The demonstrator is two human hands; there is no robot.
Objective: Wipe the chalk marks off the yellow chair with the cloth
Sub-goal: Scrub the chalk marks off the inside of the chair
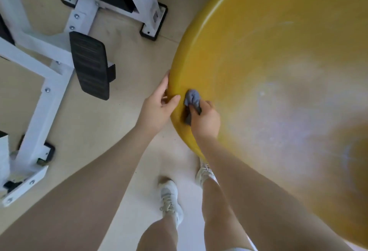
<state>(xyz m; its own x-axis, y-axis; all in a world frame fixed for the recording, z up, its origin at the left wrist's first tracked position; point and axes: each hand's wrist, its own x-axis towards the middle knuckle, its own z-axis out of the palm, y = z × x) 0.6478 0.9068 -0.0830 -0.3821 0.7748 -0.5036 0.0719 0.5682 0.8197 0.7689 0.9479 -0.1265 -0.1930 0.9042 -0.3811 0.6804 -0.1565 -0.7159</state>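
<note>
Hands first: left hand [159, 103] grasps the rounded left edge of the yellow chair [258, 55], thumb lying on top of the rim, fingers curled round the outside of it. Right hand [206, 120] just beside it, clenched round a bunched grey cloth [192, 98], pressing the wad onto the chair surface a little inside the rim; one cloth end sticks out above the fist toward the left thumb, a darker fold hangs below the knuckles. Both forearms bare, reaching up from the bottom of the view. Far left: white metal frame [39, 99] of exercise equipment standing on the floor [123, 55], black ribbed foot pedal [89, 65] bolted to it, black end caps on the frame feet, dark padded part at the top edge. Floor is pale beige. Bottom centre: two bare legs and two white lace-up sneakers [170, 197], left foot planted forward of centre, right foot partly tucked under the chair edge. Right side: chair shell fills most of the view, big glossy curved yellow surface, with whitish chalk marks [278, 111] smeared in a hazy patch across its middle and lower right, well right of the cloth. Area directly under the cloth looks plain yellow. Frame is motion-blurred, so fine chalk detail is unreadable.
</note>
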